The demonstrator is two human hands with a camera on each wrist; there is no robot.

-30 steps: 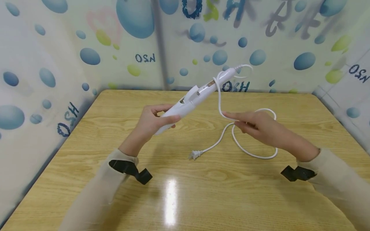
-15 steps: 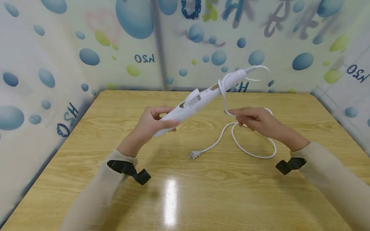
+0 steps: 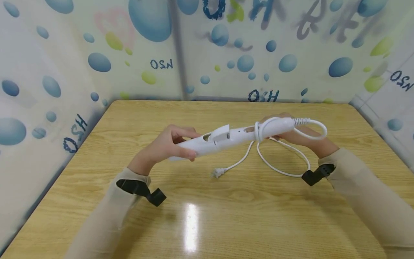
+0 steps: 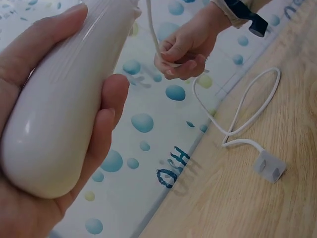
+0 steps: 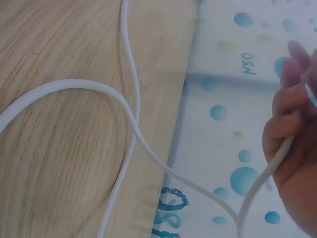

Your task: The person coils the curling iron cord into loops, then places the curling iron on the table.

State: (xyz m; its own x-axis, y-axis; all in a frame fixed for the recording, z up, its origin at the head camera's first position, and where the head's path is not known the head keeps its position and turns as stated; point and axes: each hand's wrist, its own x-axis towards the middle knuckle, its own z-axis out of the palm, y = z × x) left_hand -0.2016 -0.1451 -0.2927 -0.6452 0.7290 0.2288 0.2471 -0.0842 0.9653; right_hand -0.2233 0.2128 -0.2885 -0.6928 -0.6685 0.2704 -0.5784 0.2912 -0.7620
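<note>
One white appliance (image 3: 237, 136) is held above the counter (image 3: 242, 216), fingers of the left hand (image 3: 169, 144) curled round its nine o'clock end; behind its three o'clock end the right hand (image 4: 187, 48) pinches the cord (image 5: 74, 83). Tidy winding probably wants light, even tension.

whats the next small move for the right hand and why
Probably bring the right hand up and over the slim white plastic wand, laying another turn of the thin white cord: that hand holds cord behind the wand, loops already circle one end, the left hand holds the other, and slack cord lies on the wooden table.
</note>
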